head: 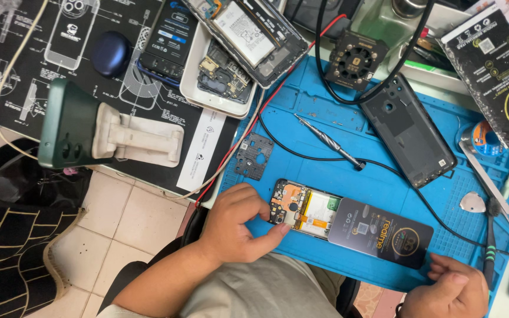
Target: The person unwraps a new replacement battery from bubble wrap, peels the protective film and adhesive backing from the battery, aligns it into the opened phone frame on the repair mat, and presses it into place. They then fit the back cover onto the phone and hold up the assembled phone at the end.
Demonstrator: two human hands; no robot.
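Left hand (237, 227) pinching opened phone (304, 211); right hand (452, 288) loosely curled, empty; screwdriver (328, 141), back cover (409, 131) farther off.

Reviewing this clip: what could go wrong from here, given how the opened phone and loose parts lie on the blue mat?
1. The left hand pinches the opened phone at its exposed board end; a slip might strain the orange flex.
2. The dark battery pack lies loosely across the phone, and the right hand is not holding it, so it may slide.
3. The black cable runs close by and could snag.
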